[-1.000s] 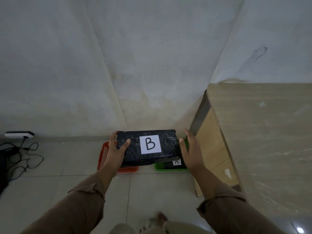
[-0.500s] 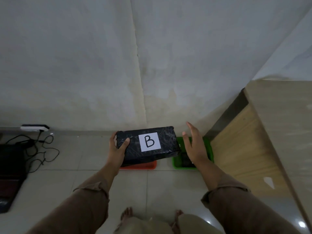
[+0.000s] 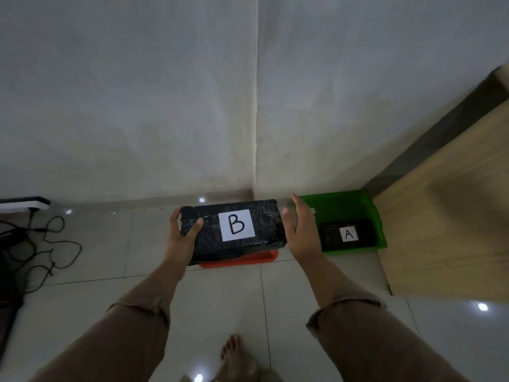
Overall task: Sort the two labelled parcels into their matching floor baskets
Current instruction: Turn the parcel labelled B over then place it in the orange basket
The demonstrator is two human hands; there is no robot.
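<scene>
Over the red basket (image 3: 239,261), which it mostly hides, parcel B (image 3: 234,230) lies with its long axis left-right, label up. Left hand (image 3: 181,235) clenches B's left end; right hand (image 3: 303,232) is released, just beside B's right end. Right of the red basket, the green basket (image 3: 369,208) holds parcel A (image 3: 347,234), against a wooden panel (image 3: 446,232). Cables (image 3: 41,244) lie well left; bare tiles (image 3: 220,299) lie nearer the person.

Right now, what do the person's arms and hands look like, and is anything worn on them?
Both hands are bare: no gloves, rings or watch show on the left hand or the right hand. Each arm wears a loose brown long sleeve, the left sleeve and right sleeve both pushed up, with creased cuffs leaving the forearms uncovered. No markings or logos show on the fabric.
</scene>
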